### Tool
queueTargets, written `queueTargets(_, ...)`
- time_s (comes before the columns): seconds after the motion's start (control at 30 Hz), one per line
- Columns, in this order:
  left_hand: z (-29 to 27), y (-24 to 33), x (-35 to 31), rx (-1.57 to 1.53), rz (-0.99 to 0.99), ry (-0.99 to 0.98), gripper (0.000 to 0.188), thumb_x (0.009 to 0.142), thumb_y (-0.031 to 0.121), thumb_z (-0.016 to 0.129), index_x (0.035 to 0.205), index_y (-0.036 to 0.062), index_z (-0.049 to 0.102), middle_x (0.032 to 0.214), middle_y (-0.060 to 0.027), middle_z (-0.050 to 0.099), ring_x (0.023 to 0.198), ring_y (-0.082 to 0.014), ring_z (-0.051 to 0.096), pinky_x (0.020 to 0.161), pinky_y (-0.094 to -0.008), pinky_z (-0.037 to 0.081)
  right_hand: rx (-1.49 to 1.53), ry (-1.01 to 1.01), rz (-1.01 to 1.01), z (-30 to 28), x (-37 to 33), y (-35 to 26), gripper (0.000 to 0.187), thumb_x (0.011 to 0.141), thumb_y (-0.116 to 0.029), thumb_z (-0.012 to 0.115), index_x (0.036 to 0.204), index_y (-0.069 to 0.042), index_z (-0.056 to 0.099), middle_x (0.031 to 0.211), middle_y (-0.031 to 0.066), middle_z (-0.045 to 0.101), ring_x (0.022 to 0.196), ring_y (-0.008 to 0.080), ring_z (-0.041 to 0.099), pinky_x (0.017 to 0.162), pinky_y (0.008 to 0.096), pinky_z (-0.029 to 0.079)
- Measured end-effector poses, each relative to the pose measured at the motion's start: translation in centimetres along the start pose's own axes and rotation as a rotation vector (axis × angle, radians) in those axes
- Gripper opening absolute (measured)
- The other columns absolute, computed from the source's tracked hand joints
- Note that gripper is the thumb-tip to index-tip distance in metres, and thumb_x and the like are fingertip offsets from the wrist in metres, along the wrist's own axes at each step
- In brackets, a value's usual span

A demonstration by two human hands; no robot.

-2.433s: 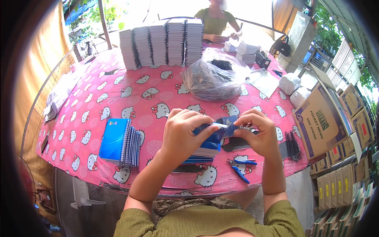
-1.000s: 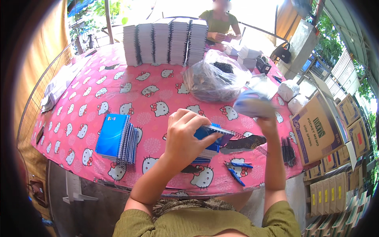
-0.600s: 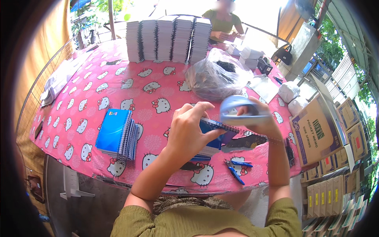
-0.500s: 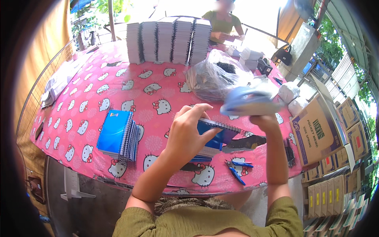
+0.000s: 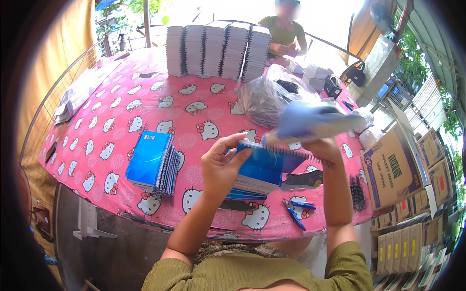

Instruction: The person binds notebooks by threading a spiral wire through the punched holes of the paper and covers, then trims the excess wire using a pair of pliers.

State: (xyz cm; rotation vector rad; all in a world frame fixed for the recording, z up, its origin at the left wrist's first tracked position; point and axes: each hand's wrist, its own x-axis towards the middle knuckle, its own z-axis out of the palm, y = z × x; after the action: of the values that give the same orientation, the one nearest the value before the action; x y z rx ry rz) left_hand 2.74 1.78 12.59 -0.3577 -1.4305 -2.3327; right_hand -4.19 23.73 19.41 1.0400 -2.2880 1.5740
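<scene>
My left hand (image 5: 219, 167) pinches the upper left corner of a blue-covered notebook (image 5: 262, 167) between thumb and fingers. A dark spiral coil (image 5: 310, 156) runs along its top edge, and the loose end sticks out to the right. Below it lie more blue-covered notebooks (image 5: 246, 195). My right hand (image 5: 324, 148) is closed beneath a blue and white object (image 5: 318, 120), smeared by motion, just above the coil; its kind and the fingers' hold are unclear. Blue-handled cutters (image 5: 296, 216) lie near the table's front edge.
Spiral-bound blue notebooks (image 5: 150, 157) are stacked at left. Tall stacks of bound pads (image 5: 213, 51) stand at the back, beside a clear plastic bag (image 5: 262, 99). Loose coils (image 5: 357, 193) and cardboard boxes (image 5: 391, 167) are at right. Another person (image 5: 284, 34) sits across the pink table (image 5: 189, 167).
The blurred object and my right hand have shifted slightly. My left hand has turned to pinch the notebook's corner, showing more of the blue cover. The coil's loose end now reaches further right. The whole view has shifted slightly.
</scene>
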Motion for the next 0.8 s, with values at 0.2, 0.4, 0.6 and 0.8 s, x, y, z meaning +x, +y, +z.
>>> queueTargets(0.2, -0.3, 0.4, 0.1, 0.102, 0.004, 0.019, 0.035, 0.08, -0.01, 0.069, 0.113, 0.0003, 0.067, 0.107, -0.0064, 0.065, 0.097, -0.0127, 0.062, 0.084, -0.0259, 0.053, -0.056, 0.019, 0.171, 0.0, 0.6, 0.3, 0.03, 0.066, 0.001, 0.064, 0.096, 0.0, 0.06, 0.083, 0.0018, 0.063, 0.076, 0.0082, 0.055, 0.066, 0.0253, 0.047)
queueTargets(0.4, -0.7, 0.3, 0.5, 0.102, -0.037, -0.019, 0.033, 0.081, -0.008, 0.069, 0.112, 0.0007, 0.067, 0.105, -0.0067, 0.067, 0.094, -0.0122, 0.063, 0.08, -0.0241, 0.053, -0.599, 0.001, 0.199, 0.4, 0.0, 2.8, 0.035, 0.071, -0.019, 0.07, 0.099, -0.002, 0.057, 0.083, 0.0143, 0.064, 0.079, 0.0271, 0.064, 0.07, 0.0366, 0.049)
queueTargets(0.6, 0.1, 1.2, 1.7, 0.103, -0.032, -0.12, 0.024, 0.076, -0.005, 0.075, 0.096, -0.0024, 0.063, 0.097, -0.0118, 0.066, 0.087, -0.0142, 0.065, 0.073, -0.0263, 0.056, -1.071, 0.097, 0.655, -0.6, -9.0, 9.5, 0.036, 0.07, -0.009, 0.06, 0.105, -0.003, 0.053, 0.111, 0.0181, 0.061, 0.103, 0.0387, 0.059, 0.076, 0.0484, 0.05)
queueTargets(0.8, 2.5, 5.4, 0.0, 0.615, 0.845, -0.179, 0.026, 0.07, -0.001, 0.081, 0.09, 0.0015, 0.065, 0.094, -0.011, 0.068, 0.082, -0.0201, 0.067, 0.07, -0.0284, 0.055, -0.961, 0.137, 0.344, -0.3, -17.8, 7.2, 0.061, 0.073, -0.024, 0.075, 0.124, -0.001, 0.05, 0.127, 0.0218, 0.052, 0.118, 0.0395, 0.05, 0.097, 0.0477, 0.042)
